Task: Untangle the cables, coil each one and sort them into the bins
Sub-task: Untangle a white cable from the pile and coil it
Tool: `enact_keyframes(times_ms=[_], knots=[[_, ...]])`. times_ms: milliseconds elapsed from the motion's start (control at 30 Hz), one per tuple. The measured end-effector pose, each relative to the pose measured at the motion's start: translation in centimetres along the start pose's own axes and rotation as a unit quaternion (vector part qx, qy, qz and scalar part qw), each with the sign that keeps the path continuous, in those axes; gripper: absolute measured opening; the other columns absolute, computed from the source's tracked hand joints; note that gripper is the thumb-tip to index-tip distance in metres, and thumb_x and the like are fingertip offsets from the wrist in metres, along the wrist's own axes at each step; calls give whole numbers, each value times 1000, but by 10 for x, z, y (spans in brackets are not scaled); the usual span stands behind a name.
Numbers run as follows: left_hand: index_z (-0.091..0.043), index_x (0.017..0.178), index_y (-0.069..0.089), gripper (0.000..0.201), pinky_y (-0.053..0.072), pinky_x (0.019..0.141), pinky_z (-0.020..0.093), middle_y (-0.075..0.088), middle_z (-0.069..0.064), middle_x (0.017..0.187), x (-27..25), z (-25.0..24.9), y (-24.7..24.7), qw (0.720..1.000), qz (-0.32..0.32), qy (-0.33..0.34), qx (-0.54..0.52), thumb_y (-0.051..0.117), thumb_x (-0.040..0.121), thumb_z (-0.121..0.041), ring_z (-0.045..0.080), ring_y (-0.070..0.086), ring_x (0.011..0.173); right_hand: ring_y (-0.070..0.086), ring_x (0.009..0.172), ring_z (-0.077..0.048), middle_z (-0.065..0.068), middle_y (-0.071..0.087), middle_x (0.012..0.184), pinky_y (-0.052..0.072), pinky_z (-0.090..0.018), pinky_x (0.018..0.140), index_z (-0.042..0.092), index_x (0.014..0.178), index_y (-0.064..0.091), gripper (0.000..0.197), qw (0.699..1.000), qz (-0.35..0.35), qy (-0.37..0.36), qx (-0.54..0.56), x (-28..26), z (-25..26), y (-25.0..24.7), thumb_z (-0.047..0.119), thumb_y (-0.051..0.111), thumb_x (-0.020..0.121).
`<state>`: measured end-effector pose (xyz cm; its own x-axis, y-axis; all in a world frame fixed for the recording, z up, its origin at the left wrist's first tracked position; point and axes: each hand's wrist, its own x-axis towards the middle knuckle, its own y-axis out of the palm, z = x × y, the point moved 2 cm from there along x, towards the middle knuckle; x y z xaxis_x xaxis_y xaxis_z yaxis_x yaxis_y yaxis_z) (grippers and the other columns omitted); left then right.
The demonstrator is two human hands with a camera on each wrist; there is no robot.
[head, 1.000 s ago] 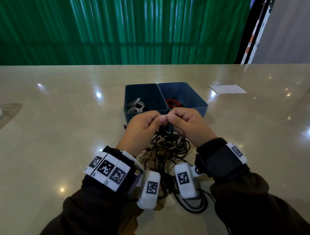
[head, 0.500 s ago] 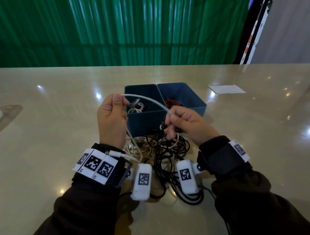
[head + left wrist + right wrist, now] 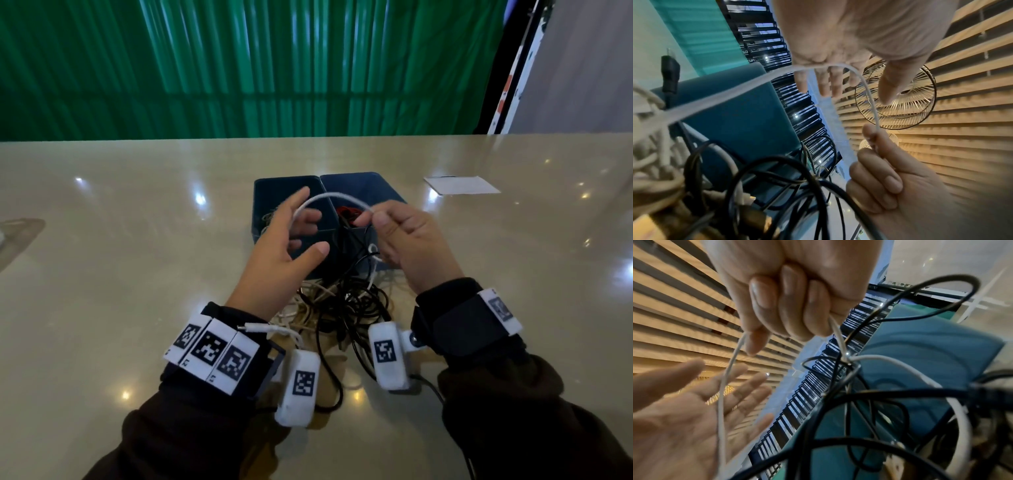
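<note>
Beige tabletop (image 3: 102,274) carries everything. Left hand (image 3: 284,246) is spread, fingers (image 3: 826,84) apart and straight, with the white cable (image 3: 335,198) draped across its palm. That cable arches rightward to the right hand (image 3: 407,240), whose curled fingers (image 3: 789,305) are clamped on it. Below both hands lies a tangle (image 3: 346,308) of black and white cables, touching the two blue bins (image 3: 342,236) behind it. Farther right rests a paper (image 3: 460,185).

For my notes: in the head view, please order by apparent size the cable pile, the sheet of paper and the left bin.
1. Cable pile, the largest.
2. Left bin, partly hidden by the left hand.
3. Sheet of paper, the smallest; it lies farther away, so its true size is unsure.
</note>
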<state>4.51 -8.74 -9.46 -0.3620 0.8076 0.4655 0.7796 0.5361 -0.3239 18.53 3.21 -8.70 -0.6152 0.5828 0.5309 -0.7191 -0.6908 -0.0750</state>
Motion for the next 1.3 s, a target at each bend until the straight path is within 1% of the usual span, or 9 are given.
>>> enact_keyframes(times_ms=[233,367,500,600,733,833,933,1100,1300], knots=[[-26,124,58,45,26,112,38,47,-6,138,2,-9,1,962,-15,179,208,53,85,-49,13,36,133,31,36,-2,10,39,39,25,-11,42,15,69,58,28,987,124,47,-94,-3,3,17,13,50,96],[-28,94,60,15,36,71,7,59,-20,80,0,-4,10,974,102,106,172,54,86,-38,-9,53,78,29,35,-1,8,39,38,27,-9,42,9,69,54,32,988,134,66,-36,-6,3,23,14,43,98],[-22,69,59,23,33,56,8,55,-14,59,-1,-10,2,987,-28,129,93,51,90,-25,-3,50,61,29,36,-7,5,39,42,24,-17,40,10,74,50,20,984,157,72,46,-7,2,23,20,49,91],[-23,69,56,28,27,47,13,49,-15,53,-2,-15,-7,984,-125,127,-17,47,95,-27,0,39,48,38,41,-11,-2,45,48,32,-20,46,3,74,50,22,979,191,42,-47,-8,2,24,19,55,89],[-24,65,55,31,26,42,20,44,-13,50,4,-13,-47,904,-329,84,-259,42,90,-13,5,32,43,52,54,-5,-1,57,59,41,-17,59,6,73,54,26,939,220,67,-257,-5,-12,18,20,54,95],[-19,70,50,34,26,44,20,39,-13,48,8,-3,-68,871,-381,56,-304,36,100,-19,6,29,45,55,59,-12,3,58,58,45,-20,66,12,69,54,31,956,181,84,-216,-1,-18,9,15,45,98],[-19,69,55,35,28,46,20,37,-12,47,8,8,-63,912,-347,0,-218,37,99,-13,6,31,44,56,58,-18,3,52,51,48,-21,66,9,70,48,34,994,73,75,-45,2,-11,8,9,34,101],[-24,81,71,33,38,56,18,53,-5,63,11,18,-40,982,-147,-104,-55,44,98,-18,5,43,55,31,37,-8,8,33,43,46,-26,51,12,76,50,34,974,-134,72,166,4,-11,-5,19,31,103],[-31,101,67,28,40,67,2,68,-13,87,5,8,-18,986,49,-94,125,49,95,-10,-6,58,78,24,39,-3,13,32,43,23,-17,39,15,78,61,29,973,-228,9,23,3,-7,-22,19,43,100]])
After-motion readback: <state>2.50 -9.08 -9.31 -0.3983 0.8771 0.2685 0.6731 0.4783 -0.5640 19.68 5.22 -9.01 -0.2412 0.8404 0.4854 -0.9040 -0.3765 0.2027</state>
